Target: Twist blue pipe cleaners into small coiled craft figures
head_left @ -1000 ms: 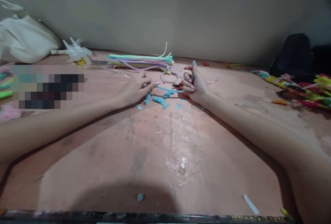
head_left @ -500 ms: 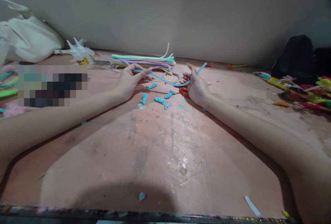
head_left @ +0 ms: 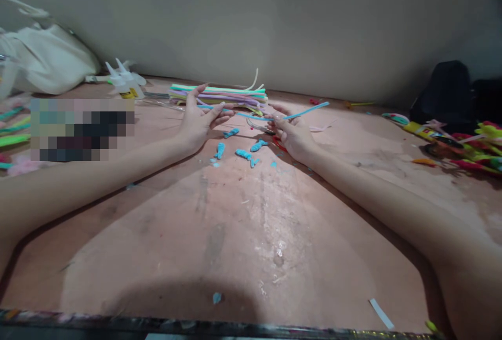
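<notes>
A long blue pipe cleaner (head_left: 253, 115) stretches between my hands above the table. My left hand (head_left: 202, 120) pinches it near its left end, with the index finger raised. The fingers of my right hand (head_left: 292, 129) close on it further along, and its free end sticks out to the right. Below them lie several short twisted blue pipe cleaner pieces (head_left: 243, 155) on the tabletop. Red-handled scissors (head_left: 279, 143) lie partly hidden behind my right hand. Behind my hands rests a bundle of pastel pipe cleaners (head_left: 219, 90).
Two glue bottles (head_left: 126, 82) stand at the back left beside a white bag (head_left: 50, 60). Bright coloured craft pieces (head_left: 476, 146) and a yellow tube (head_left: 421, 131) lie at the right, near a black object (head_left: 443, 94). A pale strip (head_left: 381, 313) lies at the front right.
The pipe cleaner has gone from a sagging curve to nearly straight. My right hand has shifted its grip inward, leaving a longer free end at the right. My left index finger has lifted.
</notes>
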{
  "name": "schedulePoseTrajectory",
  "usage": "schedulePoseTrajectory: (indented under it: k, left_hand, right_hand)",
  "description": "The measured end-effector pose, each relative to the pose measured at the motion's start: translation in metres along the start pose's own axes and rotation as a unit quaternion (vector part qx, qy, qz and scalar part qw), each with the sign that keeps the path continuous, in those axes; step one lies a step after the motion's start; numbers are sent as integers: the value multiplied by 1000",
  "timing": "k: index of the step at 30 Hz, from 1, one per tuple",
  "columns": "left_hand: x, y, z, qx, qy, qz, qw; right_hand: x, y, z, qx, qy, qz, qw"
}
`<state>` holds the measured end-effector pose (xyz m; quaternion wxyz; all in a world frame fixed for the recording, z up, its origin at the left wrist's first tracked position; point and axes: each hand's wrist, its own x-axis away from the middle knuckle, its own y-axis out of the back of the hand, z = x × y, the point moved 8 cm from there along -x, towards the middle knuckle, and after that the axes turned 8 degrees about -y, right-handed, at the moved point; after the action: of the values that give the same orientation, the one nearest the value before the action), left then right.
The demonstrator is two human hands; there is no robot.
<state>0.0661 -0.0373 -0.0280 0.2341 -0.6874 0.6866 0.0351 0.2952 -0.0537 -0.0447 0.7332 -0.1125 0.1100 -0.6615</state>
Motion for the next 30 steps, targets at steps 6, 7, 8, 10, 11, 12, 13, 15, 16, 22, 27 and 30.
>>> schedulePoseTrajectory:
  k: [6, 7, 8, 10, 11, 12, 13, 15, 16, 22, 27, 30]
  left_hand:
    - [7, -8, -3, -46, -9, 58, 997]
    - [9, -8, -6, -54, -21, 62, 996]
    - [10, -8, -10, -61, -36, 63, 996]
    - [12, -5, -17, -68, -68, 48, 994]
    - [12, -2, -19, -69, -79, 37, 994]
    - [11, 0, -19, -69, -86, 25, 994]
    - [10, 2, -19, -66, -87, 17, 994]
    - [10, 2, -16, -56, -75, 12, 996]
    - [10, 0, -13, -50, -63, 17, 997]
    - [33, -28, -2, -1, 22, 101, 995]
    - [53, -42, 2, 11, 71, 154, 985]
    - [59, -48, 4, 11, 101, 181, 978]
  right_hand:
    - [2, 6, 8, -16, 31, -48, 998]
    - [5, 4, 9, -18, 31, -48, 998]
    - [7, 1, 9, -16, 34, -40, 998]
    - [15, -9, 10, -11, 45, -11, 999]
    - [20, -16, 9, -10, 50, 6, 999]
    - [24, -22, 8, -13, 53, 20, 998]
    - [28, -28, 6, -19, 50, 33, 998]
    - [34, -37, 1, -31, 38, 46, 998]
    - [36, -39, -1, -32, 28, 48, 998]
    - [32, -41, -16, -53, -8, 74, 996]
    - [30, -43, -21, -51, -25, 113, 992]
    - [30, -43, -20, -46, -31, 106, 993]
